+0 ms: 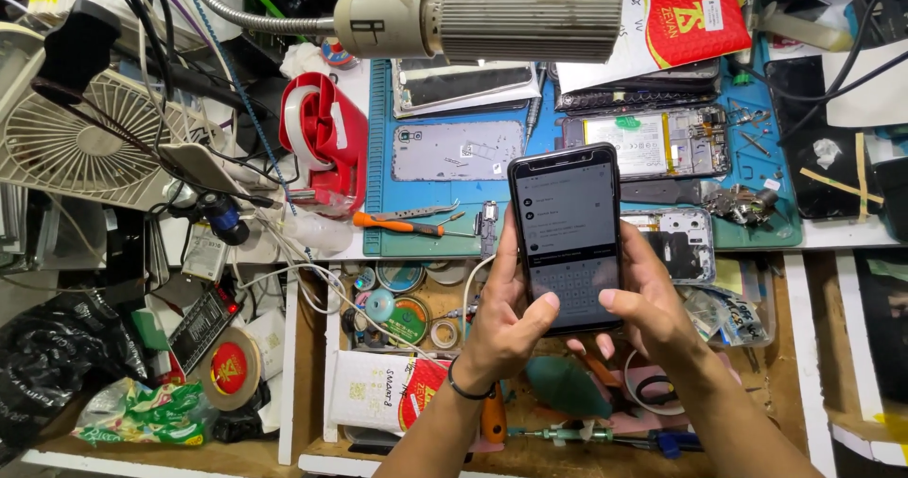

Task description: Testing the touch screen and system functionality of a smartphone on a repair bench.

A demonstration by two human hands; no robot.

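- Smartphone (566,235) held upright, screen lit, above the open drawer (558,412), near the blue work mat (378,156).
- Left hand (506,322): fingers curled round the phone's left edge, thumb pressed on the lower screen.
- Right hand (648,303): fingers wrapped behind, thumb on the screen's lower right.
- Orange screwdriver (397,223) lies left, far side.

A single head-worn camera looks steeply down, from close above, onto a cluttered workbench (567,440) and open drawer.

The bench (832,237) carries a blue mat (378,156); at ten o'clock a red tape dispenser (326,138), an orange screwdriver (397,224) just below.
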